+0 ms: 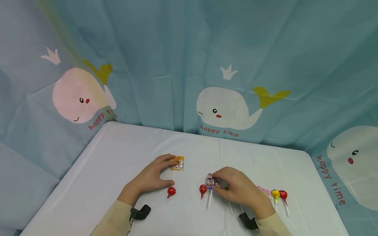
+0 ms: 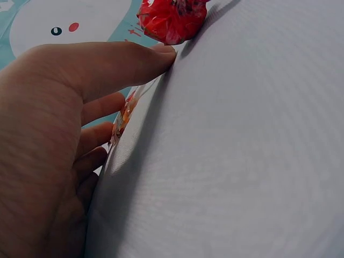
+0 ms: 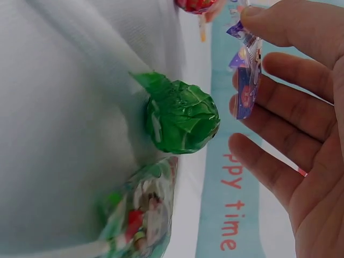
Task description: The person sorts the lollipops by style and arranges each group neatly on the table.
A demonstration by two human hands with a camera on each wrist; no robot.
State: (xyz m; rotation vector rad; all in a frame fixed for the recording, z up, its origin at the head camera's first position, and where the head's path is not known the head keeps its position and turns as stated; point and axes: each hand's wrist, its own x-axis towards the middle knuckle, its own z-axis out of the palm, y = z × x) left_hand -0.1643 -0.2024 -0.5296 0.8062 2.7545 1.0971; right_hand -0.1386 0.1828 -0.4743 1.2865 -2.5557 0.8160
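Note:
My left hand (image 1: pixel 155 175) lies over a lollipop in an orange-and-clear wrapper (image 1: pixel 178 163). Its fingertips touch the wrapper, while the thumb stands apart near the stick. Just below that thumb is a red lollipop (image 1: pixel 171 191), seen close up in the left wrist view as a shiny red wrapper (image 2: pixel 173 19). With thumb and fingers, my right hand (image 1: pixel 236 185) holds a purple-wrapped lollipop (image 3: pixel 246 88) by its wrapper. Another red lollipop (image 1: pixel 202 189) lies to the left of it. Under the right hand are a green lollipop (image 3: pixel 185 118) and a clear printed wrapper (image 3: pixel 150 209).
Right of my right hand lie a yellow lollipop (image 1: pixel 275 194), a red lollipop (image 1: pixel 283 195) and a pink wrapper (image 1: pixel 264 190), partly hidden. All rest on a white-covered table (image 1: pixel 141 141). A blue curtain (image 1: pixel 165 65) with whale prints hangs behind and at the sides.

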